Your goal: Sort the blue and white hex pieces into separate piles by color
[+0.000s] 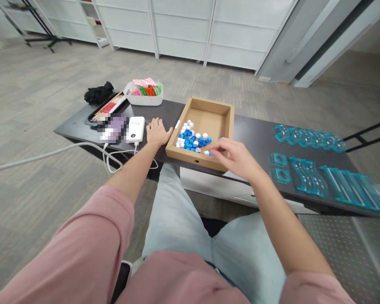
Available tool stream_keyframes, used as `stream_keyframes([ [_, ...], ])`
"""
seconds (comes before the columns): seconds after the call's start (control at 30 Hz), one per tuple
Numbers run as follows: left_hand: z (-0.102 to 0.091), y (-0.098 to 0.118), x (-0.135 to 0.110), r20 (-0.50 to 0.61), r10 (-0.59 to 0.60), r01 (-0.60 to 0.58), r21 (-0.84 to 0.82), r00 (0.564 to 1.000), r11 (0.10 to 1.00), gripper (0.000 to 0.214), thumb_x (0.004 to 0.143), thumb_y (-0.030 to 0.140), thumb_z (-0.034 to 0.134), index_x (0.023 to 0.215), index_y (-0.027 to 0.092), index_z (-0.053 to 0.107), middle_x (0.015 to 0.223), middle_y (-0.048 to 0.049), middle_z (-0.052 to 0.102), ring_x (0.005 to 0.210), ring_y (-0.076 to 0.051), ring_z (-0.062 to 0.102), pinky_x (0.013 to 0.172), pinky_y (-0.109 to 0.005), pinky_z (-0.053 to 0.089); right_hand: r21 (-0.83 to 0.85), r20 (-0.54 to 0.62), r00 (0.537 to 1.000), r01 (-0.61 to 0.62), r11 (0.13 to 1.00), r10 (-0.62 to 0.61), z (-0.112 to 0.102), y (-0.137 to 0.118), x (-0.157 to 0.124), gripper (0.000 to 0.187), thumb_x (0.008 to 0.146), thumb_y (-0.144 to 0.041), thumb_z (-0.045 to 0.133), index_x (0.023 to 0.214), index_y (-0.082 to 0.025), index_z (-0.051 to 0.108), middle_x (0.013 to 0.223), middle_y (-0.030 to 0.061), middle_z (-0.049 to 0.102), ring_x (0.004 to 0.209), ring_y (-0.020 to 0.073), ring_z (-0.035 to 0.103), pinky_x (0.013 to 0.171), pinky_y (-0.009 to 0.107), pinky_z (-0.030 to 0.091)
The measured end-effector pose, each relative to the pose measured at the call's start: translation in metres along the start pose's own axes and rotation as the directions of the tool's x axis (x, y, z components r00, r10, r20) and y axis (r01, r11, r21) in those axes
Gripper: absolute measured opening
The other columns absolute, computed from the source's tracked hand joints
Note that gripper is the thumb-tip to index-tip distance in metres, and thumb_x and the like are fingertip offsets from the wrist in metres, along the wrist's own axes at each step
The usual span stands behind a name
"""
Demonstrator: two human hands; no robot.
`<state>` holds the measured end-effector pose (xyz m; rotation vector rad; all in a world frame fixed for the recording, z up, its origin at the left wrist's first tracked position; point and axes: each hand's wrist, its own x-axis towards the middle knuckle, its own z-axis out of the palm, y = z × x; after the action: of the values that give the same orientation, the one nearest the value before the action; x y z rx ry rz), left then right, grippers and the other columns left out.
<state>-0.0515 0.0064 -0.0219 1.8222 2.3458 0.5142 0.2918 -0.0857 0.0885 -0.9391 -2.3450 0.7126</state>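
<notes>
My left hand [157, 131] lies flat on the dark table, fingers spread, between a white power bank and a shallow cardboard box [211, 105]. Its thumb reaches toward the box's left wall, and nothing is in it. My right hand [230, 151] hangs over the box's near right corner. Its fingers are bent and drawn together; what they hold, if anything, is hidden. Small blue and white plastic pieces [190, 138] lie heaped in the box's near left part, several of them just left of my right fingertips. A blue bit shows behind the right knuckles.
Left on the table are a white power bank [135, 129] with cables, a blurred-out device, a black tray [93, 118] and a white bin [145, 100] of colourful sticks. Clear teal plastic parts [308, 177] stand in rows at the right. Black cloth [99, 93] lies far left.
</notes>
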Motion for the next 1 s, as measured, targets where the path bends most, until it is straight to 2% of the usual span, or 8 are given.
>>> stream_keyframes([
  [0.1,-0.001,0.001,-0.001,-0.010,-0.007,0.007,0.012,1.000,1.000,0.083,0.109,0.056,0.054,0.179,0.011,0.048,0.190,-0.0267,0.041,0.182,-0.044,0.029,0.147,-0.066,0.023,-0.140,0.163,0.982,-0.071,0.988,0.094,0.027,0.030,0.064,0.017,0.109,-0.022,0.072,0.121,-0.020,0.084,0.121,0.0089,0.083,0.103,0.0235,0.077,0.101,0.037,0.059],
  [0.2,-0.002,0.002,-0.002,-0.012,-0.006,0.006,0.022,1.000,1.000,0.081,0.110,0.056,0.052,0.179,0.013,0.049,0.190,-0.0251,0.043,0.181,-0.043,0.031,0.146,-0.064,0.025,-0.239,0.279,0.942,-0.119,0.964,0.186,0.054,0.051,0.093,0.022,0.103,-0.024,0.086,0.125,-0.021,0.084,0.123,0.0075,0.076,0.104,0.0221,0.074,0.103,0.034,0.057],
  [0.33,-0.002,0.003,-0.003,-0.016,-0.012,0.013,0.037,1.000,0.999,0.078,0.111,0.055,0.052,0.177,0.014,0.051,0.189,-0.0251,0.044,0.180,-0.043,0.033,0.145,-0.062,0.027,-0.179,0.250,0.958,-0.095,0.979,0.138,0.071,0.064,0.095,0.014,0.105,-0.017,0.083,0.119,-0.016,0.082,0.113,0.0051,0.070,0.099,0.0186,0.069,0.101,0.031,0.054],
  [0.43,-0.001,0.004,-0.002,-0.022,-0.020,0.021,0.039,1.000,0.999,0.076,0.111,0.055,0.054,0.176,0.016,0.053,0.188,-0.0240,0.046,0.178,-0.043,0.036,0.144,-0.062,0.028,-0.118,0.230,0.968,-0.075,0.990,0.100,0.071,0.067,0.091,0.010,0.104,-0.012,0.082,0.113,-0.013,0.081,0.106,0.0026,0.065,0.092,0.0162,0.063,0.095,0.029,0.051],
  [0.57,-0.001,0.005,-0.003,-0.047,-0.020,0.020,0.006,0.999,1.000,0.071,0.112,0.052,0.058,0.173,0.015,0.055,0.186,-0.0249,0.047,0.177,-0.043,0.037,0.143,-0.061,0.027,-0.145,0.223,0.967,-0.095,0.985,0.126,0.071,0.066,0.093,0.016,0.097,-0.012,0.089,0.111,-0.014,0.083,0.103,0.0015,0.061,0.090,0.0169,0.058,0.091,0.029,0.049],
  [0.73,-0.004,0.004,-0.004,-0.045,-0.010,0.008,-0.032,0.999,0.999,0.069,0.114,0.048,0.064,0.170,0.008,0.053,0.185,-0.0300,0.046,0.175,-0.043,0.037,0.141,-0.061,0.027,-0.226,0.227,0.959,-0.116,0.967,0.168,0.077,0.057,0.098,0.016,0.100,-0.014,0.084,0.116,-0.013,0.084,0.119,0.0085,0.069,0.097,0.0188,0.060,0.096,0.031,0.049],
  [0.87,-0.006,0.001,-0.003,-0.019,0.008,-0.008,-0.045,1.000,0.999,0.061,0.115,0.042,0.062,0.168,0.011,0.056,0.186,-0.0296,0.046,0.174,-0.042,0.038,0.139,-0.062,0.027,-0.247,0.266,0.954,-0.070,0.967,0.137,0.084,0.050,0.103,0.018,0.103,-0.015,0.080,0.121,-0.016,0.083,0.130,0.0092,0.074,0.101,0.0195,0.063,0.095,0.030,0.049],
  [1.0,-0.005,-0.001,-0.001,-0.029,0.013,-0.014,-0.042,0.999,0.999,0.056,0.116,0.039,0.059,0.166,0.015,0.058,0.185,-0.0287,0.047,0.173,-0.041,0.040,0.137,-0.061,0.029,-0.273,0.267,0.948,-0.097,0.957,0.172,0.086,0.042,0.106,0.016,0.104,-0.019,0.080,0.119,-0.017,0.080,0.136,0.0122,0.075,0.105,0.0231,0.067,0.095,0.033,0.051],
])
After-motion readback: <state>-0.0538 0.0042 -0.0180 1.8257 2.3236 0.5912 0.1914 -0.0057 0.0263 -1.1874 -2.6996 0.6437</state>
